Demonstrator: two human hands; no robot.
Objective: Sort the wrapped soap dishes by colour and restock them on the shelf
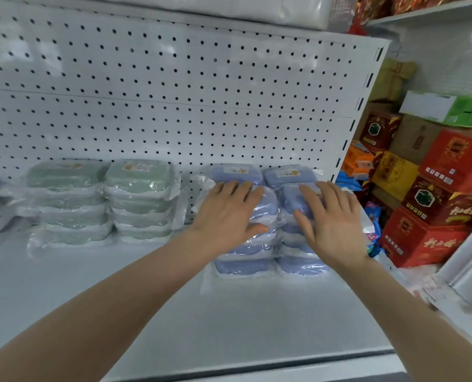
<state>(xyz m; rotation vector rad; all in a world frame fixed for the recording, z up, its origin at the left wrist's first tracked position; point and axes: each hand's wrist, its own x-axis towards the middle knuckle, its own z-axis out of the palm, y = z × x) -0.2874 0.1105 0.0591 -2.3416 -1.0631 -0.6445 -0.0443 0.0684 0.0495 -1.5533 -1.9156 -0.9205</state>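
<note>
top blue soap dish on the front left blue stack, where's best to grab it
Probably its near edge, from the front: the top blue soap dish lies flat, with another blue stack close on its right and more behind, leaving front and left open. The wrap looks slick, so hook fingers under the rim. The left hand rests flat on it.

Glossy clear plastic wrap covers dishes; matt white perforated metal backboard.

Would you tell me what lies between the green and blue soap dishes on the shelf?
In the head view, only a bare strip of shelf separates the green soap dishes from the blue soap dishes, overlapped by loose clear wrap edges.
</note>
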